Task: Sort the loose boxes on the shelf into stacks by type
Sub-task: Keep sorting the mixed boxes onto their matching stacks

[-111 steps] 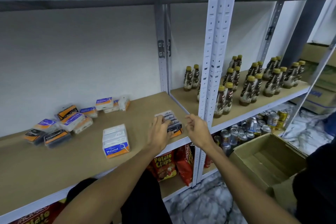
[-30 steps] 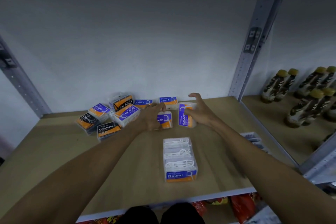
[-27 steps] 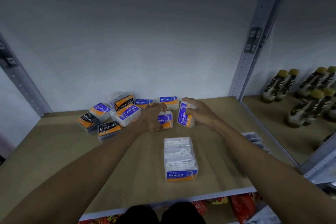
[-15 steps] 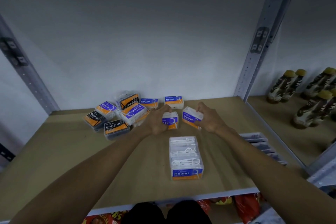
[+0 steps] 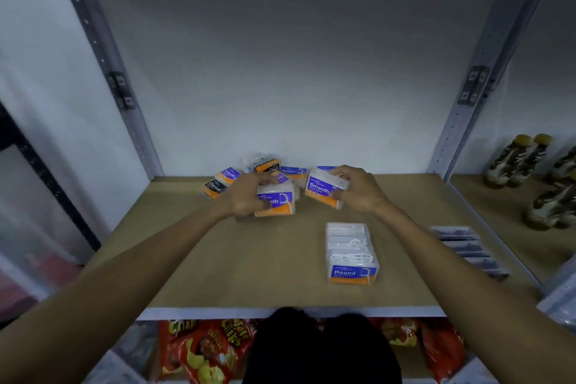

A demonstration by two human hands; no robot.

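Observation:
My left hand (image 5: 246, 196) grips a clear box labelled "Smooth" (image 5: 276, 201) low over the wooden shelf (image 5: 218, 259). My right hand (image 5: 358, 190) holds a second "Smooth" box (image 5: 322, 188) lifted and tilted just to its right. In front, near the shelf's edge, stands a neat stack of "Round" boxes (image 5: 350, 254). At the back lie loose boxes: a black "Charcoal" box (image 5: 213, 188), another "Smooth" box (image 5: 229, 174), an orange-labelled one (image 5: 265, 164) and a "Round" box (image 5: 293, 171), partly hidden behind my hands.
A row of dark boxes (image 5: 467, 248) lies at the shelf's right edge. Brown bottles (image 5: 530, 159) stand in the neighbouring bay beyond the metal upright (image 5: 473, 93). Chip bags (image 5: 202, 349) fill the shelf below. A white wall closes the back.
Both hands have closed on "Smooth" boxes and drawn them slightly toward me and up off the shelf. The view has pulled back and tilted down.

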